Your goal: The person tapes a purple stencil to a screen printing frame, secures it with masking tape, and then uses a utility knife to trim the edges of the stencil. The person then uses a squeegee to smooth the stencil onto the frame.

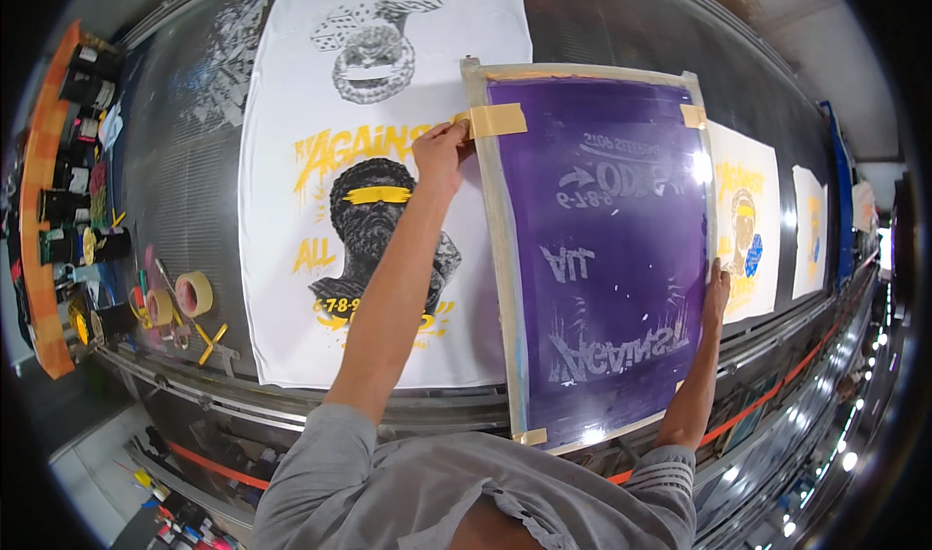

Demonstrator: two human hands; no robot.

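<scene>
- The screen (607, 230) — a purple panel in a pale frame — stands right of centre, its lower end near the person's grey shirt (437, 482) and reaching over the near edge of the dark table (199, 210).
- The left hand (445, 150) is at the screen's upper left side, just beside a strip of tan tape (498, 120); its thumb and fingertips are drawn together, pinching the frame's edge.
- The right hand (718, 293) is at the screen's right side, lower down, touching the edge; its fingers are partly hidden, so I cannot tell how tightly they close.
- Mirrored, upside-down lettering shows pale on the purple, and more tan pieces sit at the frame's corners.
- A white cloth (277, 200) lies flat on the table to the left, bearing a dark bust with a yellow band over the eyes and yellow lettering around it; the left forearm passes above this print.
- To the right of the screen lie two smaller white cloths (762, 215), also printed.
- At the far left are an orange rack (50, 191) with dark tubs (85, 89), and — on the table nearby — tape rolls (197, 294) and a yellow tool (211, 344).
</scene>
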